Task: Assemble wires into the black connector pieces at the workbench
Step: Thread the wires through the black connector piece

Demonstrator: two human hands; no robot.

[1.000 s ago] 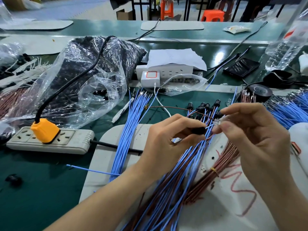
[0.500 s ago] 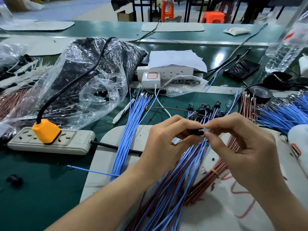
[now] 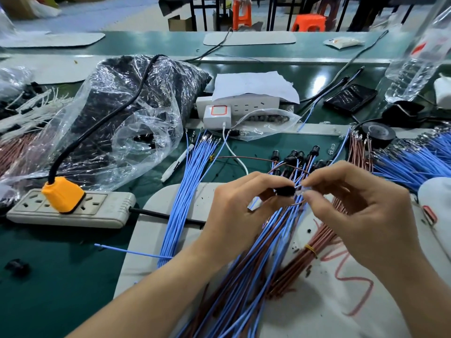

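Observation:
My left hand (image 3: 241, 203) pinches a small black connector piece (image 3: 285, 191) above the grey mat (image 3: 170, 206). My right hand (image 3: 356, 206) pinches a thin wire end (image 3: 302, 189) right against that connector; a brown wire loop (image 3: 280, 165) arcs up behind my fingers. Under my hands lies a mixed bundle of blue and brown wires (image 3: 246, 284). A fan of loose blue wires (image 3: 188, 191) lies to the left. Finished black connectors (image 3: 297, 154) stand in a cluster just beyond my hands. A tied brown wire bundle (image 3: 314, 250) lies under my right hand.
A white power strip with an orange plug (image 3: 63, 197) lies at left, its black cable crossing the mat. A clear bag of black parts (image 3: 117, 118), a second strip with charger (image 3: 219, 111), tape roll (image 3: 377, 132), phone (image 3: 351, 96), bottle (image 3: 415, 69) and more blue wires (image 3: 415, 159) surround the work area.
My right hand has moved left and in, bringing the wire end up to the connector held by my left hand. The left hand has stayed nearly still.

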